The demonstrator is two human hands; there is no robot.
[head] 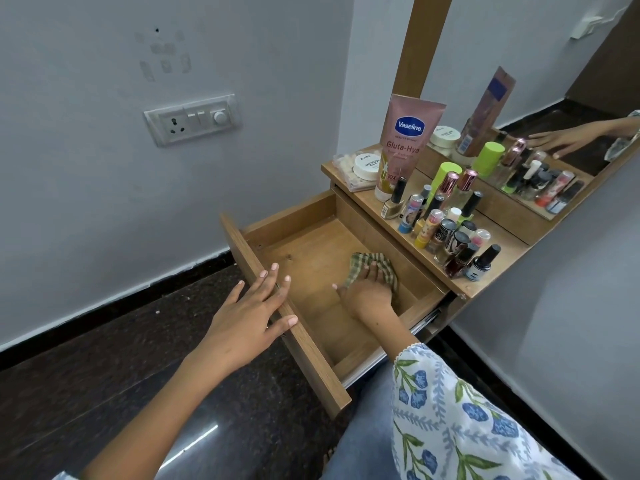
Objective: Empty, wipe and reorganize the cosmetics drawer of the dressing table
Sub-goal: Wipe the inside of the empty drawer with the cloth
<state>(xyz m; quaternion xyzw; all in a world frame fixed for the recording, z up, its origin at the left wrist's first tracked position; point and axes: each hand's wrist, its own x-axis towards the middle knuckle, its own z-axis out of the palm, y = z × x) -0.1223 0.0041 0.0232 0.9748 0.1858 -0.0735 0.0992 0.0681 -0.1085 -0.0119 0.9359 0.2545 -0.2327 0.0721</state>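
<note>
The wooden drawer (304,251) of the dressing table is pulled out and holds nothing but a cloth. My right hand (369,292) is inside it, pressing a green checked cloth (360,263) flat on the drawer floor near the right side. My left hand (247,317) rests with spread fingers on the top edge of the drawer front (311,355). On the table top (498,271) stand a pink Vaseline tube (403,143), a white round jar (367,166) and several nail polish and perfume bottles (446,226).
A mirror (540,109) behind the table top reflects the bottles and a hand. A switch panel (192,118) is on the wall to the left. Dark polished floor (104,358) lies below the drawer. My floral sleeve (446,417) and jeans fill the lower right.
</note>
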